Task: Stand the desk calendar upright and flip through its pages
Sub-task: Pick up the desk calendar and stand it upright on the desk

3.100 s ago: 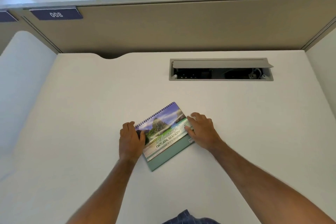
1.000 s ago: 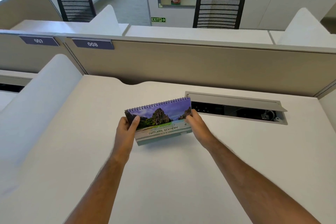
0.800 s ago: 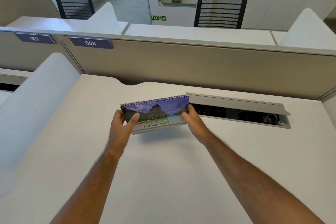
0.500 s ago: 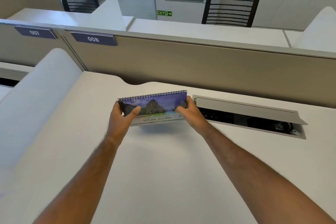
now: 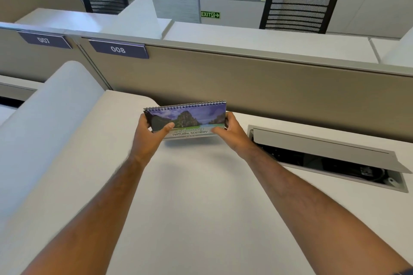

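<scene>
The desk calendar (image 5: 190,118) is a spiral-bound pad whose cover shows a blue-green island scene and the words "NATURAL SCENERY". It is upright with the spiral along its top, near the back of the white desk (image 5: 201,196). My left hand (image 5: 149,134) grips its left end, thumb across the cover. My right hand (image 5: 230,134) grips its right end, thumb on the lower right of the cover. I cannot tell whether its bottom edge touches the desk. Its back side is hidden.
A beige partition (image 5: 245,82) with the label "008" stands right behind the calendar. An open cable tray (image 5: 324,158) with a raised lid is sunk into the desk to the right. A white curved side panel (image 5: 44,123) borders the desk on the left.
Both hands lifted the calendar from lying flat, turned it upright with the spiral on top, and carried it away from me toward the partition.
</scene>
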The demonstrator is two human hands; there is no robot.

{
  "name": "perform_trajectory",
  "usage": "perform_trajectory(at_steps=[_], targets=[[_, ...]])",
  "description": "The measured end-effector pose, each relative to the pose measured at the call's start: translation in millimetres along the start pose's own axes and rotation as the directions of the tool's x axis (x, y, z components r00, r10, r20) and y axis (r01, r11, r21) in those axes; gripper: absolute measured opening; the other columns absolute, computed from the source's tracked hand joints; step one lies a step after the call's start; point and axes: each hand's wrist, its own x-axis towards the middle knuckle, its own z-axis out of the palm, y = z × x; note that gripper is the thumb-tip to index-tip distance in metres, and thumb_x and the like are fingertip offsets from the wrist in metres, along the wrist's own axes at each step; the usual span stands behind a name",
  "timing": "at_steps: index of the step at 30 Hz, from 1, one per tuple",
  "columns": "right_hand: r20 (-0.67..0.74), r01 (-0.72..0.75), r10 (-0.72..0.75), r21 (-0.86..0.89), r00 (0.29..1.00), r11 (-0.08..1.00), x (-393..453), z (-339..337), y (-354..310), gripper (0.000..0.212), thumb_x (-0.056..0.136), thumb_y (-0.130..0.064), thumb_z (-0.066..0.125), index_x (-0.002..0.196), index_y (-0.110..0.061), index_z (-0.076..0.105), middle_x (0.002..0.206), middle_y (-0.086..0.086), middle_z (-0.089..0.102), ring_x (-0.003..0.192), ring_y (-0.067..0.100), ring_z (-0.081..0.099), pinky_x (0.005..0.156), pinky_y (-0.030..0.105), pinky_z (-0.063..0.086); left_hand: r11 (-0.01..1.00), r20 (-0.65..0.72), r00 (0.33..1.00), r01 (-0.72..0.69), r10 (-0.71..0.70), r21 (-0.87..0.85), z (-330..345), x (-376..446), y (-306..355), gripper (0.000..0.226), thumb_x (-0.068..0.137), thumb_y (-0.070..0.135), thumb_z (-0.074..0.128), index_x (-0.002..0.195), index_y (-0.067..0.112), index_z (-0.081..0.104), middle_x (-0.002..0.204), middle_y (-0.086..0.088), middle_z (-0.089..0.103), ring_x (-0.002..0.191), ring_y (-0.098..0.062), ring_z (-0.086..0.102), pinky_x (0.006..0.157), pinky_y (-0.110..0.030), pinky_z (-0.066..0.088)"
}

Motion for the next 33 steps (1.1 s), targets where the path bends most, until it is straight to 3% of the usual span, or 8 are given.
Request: perform_trajectory(at_steps=[4, 9, 13, 15, 20, 24, 29, 33], targets=[[0.008, -0.003, 0.003, 0.038, 1.000, 0.999, 5.1, 3.6, 4.4, 0.050, 0.084, -0.009, 0.073, 0.126, -0.022, 0.049, 0.119, 0.000, 0.069, 0.110, 0.013, 0.067, 0.092, 0.027, 0.052, 0.998, 0.010, 0.999, 0.051, -0.051, 0.043, 2.4, 2.4, -8.6, 0.058, 0.090, 0.029, 0.088, 0.137, 0.024, 0.054, 0.126, 0.015, 0.070, 0.115, 0.003, 0.068, 0.093, -0.020, 0.059], [0.004, -0.022, 0.022, 0.019, 1.000, 1.000, 6.4, 5.2, 12.3, 0.061, 0.078, -0.012, 0.069, 0.132, -0.028, 0.046, 0.120, -0.004, 0.067, 0.110, 0.012, 0.067, 0.097, 0.035, 0.055, 0.992, 0.013, 0.994, 0.106, -0.107, 0.068, 8.3, -3.3, -22.9, 0.055, 0.095, 0.022, 0.083, 0.137, 0.020, 0.048, 0.125, 0.013, 0.067, 0.113, 0.008, 0.063, 0.091, -0.012, 0.054], [0.004, -0.017, 0.017, -0.001, 1.000, 1.000, 7.2, 5.6, 15.1, 0.064, 0.077, -0.009, 0.069, 0.133, -0.031, 0.046, 0.120, -0.007, 0.067, 0.108, 0.007, 0.066, 0.097, 0.034, 0.055, 0.989, -0.030, 0.992, 0.123, -0.121, 0.078, 12.9, -9.1, -35.1, 0.063, 0.095, 0.018, 0.083, 0.145, 0.014, 0.045, 0.138, 0.001, 0.065, 0.123, -0.008, 0.065, 0.105, -0.026, 0.052], [0.004, -0.010, 0.010, -0.001, 1.000, 1.000, 7.0, 4.9, 14.5, 0.065, 0.078, -0.006, 0.068, 0.136, -0.028, 0.047, 0.120, -0.007, 0.067, 0.105, 0.001, 0.065, 0.095, 0.028, 0.054, 0.988, -0.052, 0.992, 0.123, -0.119, 0.091, 17.3, -16.4, -39.5, 0.066, 0.097, 0.017, 0.080, 0.151, 0.016, 0.042, 0.145, 0.001, 0.061, 0.130, -0.015, 0.061, 0.106, -0.025, 0.049], [0.016, -0.009, 0.010, -0.008, 1.000, 1.000, 6.9, 3.4, 13.9, 0.066, 0.081, -0.001, 0.063, 0.141, -0.024, 0.048, 0.122, -0.009, 0.067, 0.103, -0.009, 0.063, 0.094, 0.024, 0.053, 0.981, -0.045, 0.987, 0.157, -0.153, 0.112, 33.2, -42.2, -43.1, 0.078, 0.104, 0.014, 0.069, 0.168, 0.033, 0.028, 0.154, 0.019, 0.048, 0.138, -0.005, 0.048, 0.111, -0.022, 0.038], [0.024, -0.023, 0.023, -0.012, 0.999, 1.000, 5.5, 2.0, 9.4, 0.065, 0.082, -0.002, 0.061, 0.142, -0.023, 0.048, 0.122, -0.009, 0.067, 0.106, -0.006, 0.063, 0.094, 0.024, 0.053, 0.968, -0.056, 0.977, 0.211, -0.206, 0.134, 35.1, -48.4, -48.0, 0.083, 0.106, 0.022, 0.066, 0.172, 0.035, 0.018, 0.164, 0.008, 0.050, 0.141, -0.010, 0.046, 0.118, -0.034, 0.039], [0.025, -0.031, 0.031, -0.006, 0.999, 1.000, 4.0, 1.1, 6.2, 0.061, 0.084, -0.002, 0.058, 0.139, -0.026, 0.050, 0.120, -0.013, 0.067, 0.099, -0.015, 0.062, 0.095, 0.024, 0.051, 0.966, -0.207, 0.956, 0.234, -0.207, 0.113, 34.6, -52.0, -37.9, 0.067, 0.106, 0.020, 0.068, 0.164, 0.028, 0.035, 0.165, 0.001, 0.048, 0.142, -0.016, 0.051, 0.115, -0.040, 0.050], [0.013, -0.045, 0.045, 0.020, 0.999, 0.999, 4.0, 1.2, 2.9, 0.056, 0.085, 0.000, 0.054, 0.134, -0.026, 0.052, 0.119, -0.008, 0.069, 0.108, 0.006, 0.066, 0.097, 0.031, 0.052, 0.969, -0.265, 0.945, 0.226, -0.193, 0.099, 31.8, -48.2, -39.2, 0.057, 0.103, 0.021, 0.073, 0.152, 0.024, 0.043, 0.150, 0.000, 0.055, 0.131, -0.017, 0.056, 0.108, -0.041, 0.056]])
